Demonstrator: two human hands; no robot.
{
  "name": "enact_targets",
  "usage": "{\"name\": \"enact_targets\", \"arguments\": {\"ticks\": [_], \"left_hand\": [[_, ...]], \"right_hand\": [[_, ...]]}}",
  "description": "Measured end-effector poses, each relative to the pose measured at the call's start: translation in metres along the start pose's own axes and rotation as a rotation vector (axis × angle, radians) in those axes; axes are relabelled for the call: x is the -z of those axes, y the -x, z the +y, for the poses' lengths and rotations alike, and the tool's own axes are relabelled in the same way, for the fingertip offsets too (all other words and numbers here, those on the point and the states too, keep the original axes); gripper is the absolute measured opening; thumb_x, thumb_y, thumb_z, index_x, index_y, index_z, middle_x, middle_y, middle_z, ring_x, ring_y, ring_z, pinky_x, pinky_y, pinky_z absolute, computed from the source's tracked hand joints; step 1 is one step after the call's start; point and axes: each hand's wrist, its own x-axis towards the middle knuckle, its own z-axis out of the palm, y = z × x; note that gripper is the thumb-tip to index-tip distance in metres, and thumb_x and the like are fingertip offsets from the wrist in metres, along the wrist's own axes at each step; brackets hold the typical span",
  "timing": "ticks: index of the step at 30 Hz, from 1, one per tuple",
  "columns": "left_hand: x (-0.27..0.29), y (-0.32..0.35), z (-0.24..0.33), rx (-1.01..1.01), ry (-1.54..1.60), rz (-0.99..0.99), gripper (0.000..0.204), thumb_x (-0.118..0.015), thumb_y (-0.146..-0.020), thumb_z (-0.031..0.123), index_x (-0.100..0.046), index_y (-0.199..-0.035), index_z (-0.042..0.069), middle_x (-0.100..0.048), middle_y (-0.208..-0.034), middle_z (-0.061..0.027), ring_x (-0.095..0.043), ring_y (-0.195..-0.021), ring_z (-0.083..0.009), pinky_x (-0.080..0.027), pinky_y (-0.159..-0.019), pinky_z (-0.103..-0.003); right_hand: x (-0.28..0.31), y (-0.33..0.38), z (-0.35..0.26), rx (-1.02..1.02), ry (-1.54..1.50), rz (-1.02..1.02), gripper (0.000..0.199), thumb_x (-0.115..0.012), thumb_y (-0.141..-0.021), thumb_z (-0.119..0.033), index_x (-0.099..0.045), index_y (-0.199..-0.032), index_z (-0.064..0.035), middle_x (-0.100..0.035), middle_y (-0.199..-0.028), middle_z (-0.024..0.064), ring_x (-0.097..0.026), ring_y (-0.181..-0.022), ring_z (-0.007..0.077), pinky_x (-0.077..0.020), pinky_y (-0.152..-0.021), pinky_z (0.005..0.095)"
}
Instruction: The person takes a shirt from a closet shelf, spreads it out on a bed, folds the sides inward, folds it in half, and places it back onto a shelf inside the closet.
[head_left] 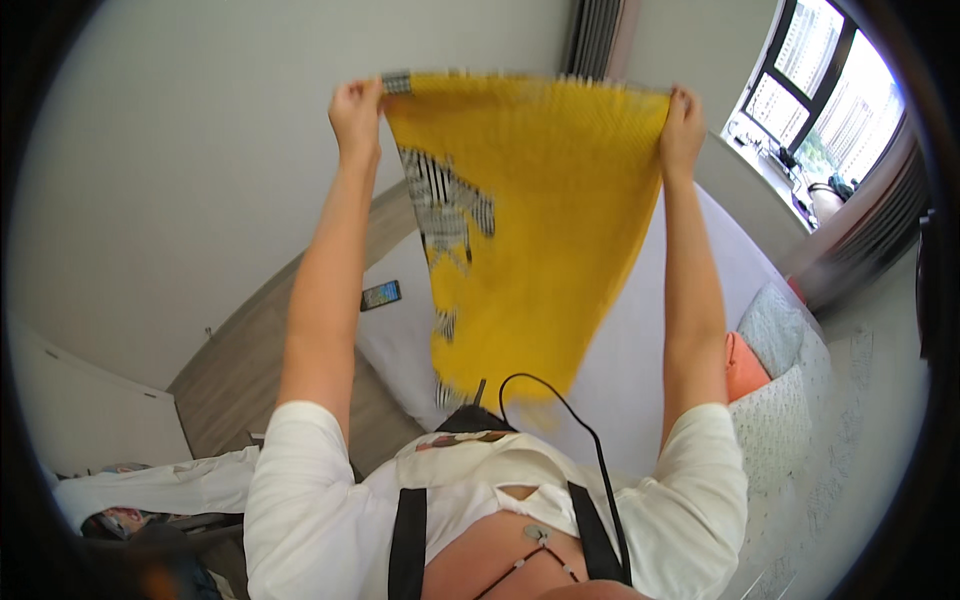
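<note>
Both arms are raised straight out, and between them hangs a yellow cloth (530, 220) stretched by its top edge. The left hand (355, 115) is closed tight on the cloth's upper left corner, fingers curled over the hem where a small grey-and-white striped patch shows. The right hand (682, 128) is closed in the same way on the upper right corner, so the top edge runs nearly level from fist to fist. Below that edge the cloth narrows as it falls, and its lower end is blurred just above the person's chest. On the left half of the cloth sits a black-and-white striped panel (445, 200), irregular in shape, with a smaller striped bit near the lower left edge.

Behind and under the cloth lies a bed with a white sheet (640, 360). A dark phone (380, 295) with a coloured screen rests near the sheet's left edge. At the bed's right side lie an orange pillow (745, 368) and a pale patterned cushion (775, 328). A black cable (580, 425) loops up from the person's chest.
</note>
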Motion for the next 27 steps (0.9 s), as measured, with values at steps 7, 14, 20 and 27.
{"name": "enact_targets", "arguments": {"ticks": [7, 14, 20, 27], "left_hand": [[-0.030, -0.052, 0.078, -0.322, 0.316, -0.092, 0.015, -0.053, -0.077, -0.001, -0.042, -0.087, -0.001, -0.052, -0.084, -0.0093, -0.054, -0.075, -0.0173, -0.050, -0.068, -0.030], [0.042, 0.075, 0.043, -0.102, 0.188, 0.013, 0.010, -0.053, -0.078, 0.003, -0.045, -0.083, 0.000, -0.052, -0.083, -0.0074, -0.053, -0.074, -0.0132, -0.048, -0.069, -0.027], [0.151, 0.215, -0.040, 0.224, -0.300, -0.129, 0.006, -0.053, -0.078, 0.005, -0.048, -0.080, 0.003, -0.053, -0.073, -0.0018, -0.050, -0.067, -0.0074, -0.042, -0.059, -0.020], [0.271, 0.369, -0.095, 0.490, -0.801, -0.443, 0.013, -0.057, -0.073, 0.012, -0.048, -0.075, 0.002, -0.053, -0.060, -0.0041, -0.048, -0.055, -0.0095, -0.037, -0.051, -0.025]], "right_hand": [[0.001, -0.062, -0.066, 0.089, -0.219, 0.145, 0.020, -0.050, -0.082, -0.017, -0.054, -0.094, -0.0010, -0.056, -0.078, 0.0047, -0.050, -0.069, 0.0078, -0.0387, -0.061, 0.0197], [0.051, 0.055, -0.040, -0.024, -0.212, 0.003, 0.023, -0.048, -0.083, -0.017, -0.052, -0.096, 0.0013, -0.055, -0.086, 0.0046, -0.049, -0.073, 0.0077, -0.0388, -0.066, 0.0184], [0.119, 0.227, 0.005, -0.488, -0.119, -0.512, 0.021, -0.043, -0.084, -0.013, -0.052, -0.101, -0.0032, -0.052, -0.085, 0.0031, -0.047, -0.078, 0.0089, -0.0388, -0.069, 0.0219], [0.228, 0.436, 0.035, -0.689, 0.247, -0.874, 0.018, -0.048, -0.081, -0.013, -0.054, -0.097, -0.0075, -0.052, -0.069, 0.0032, -0.048, -0.062, 0.0097, -0.0397, -0.055, 0.0242]]}}
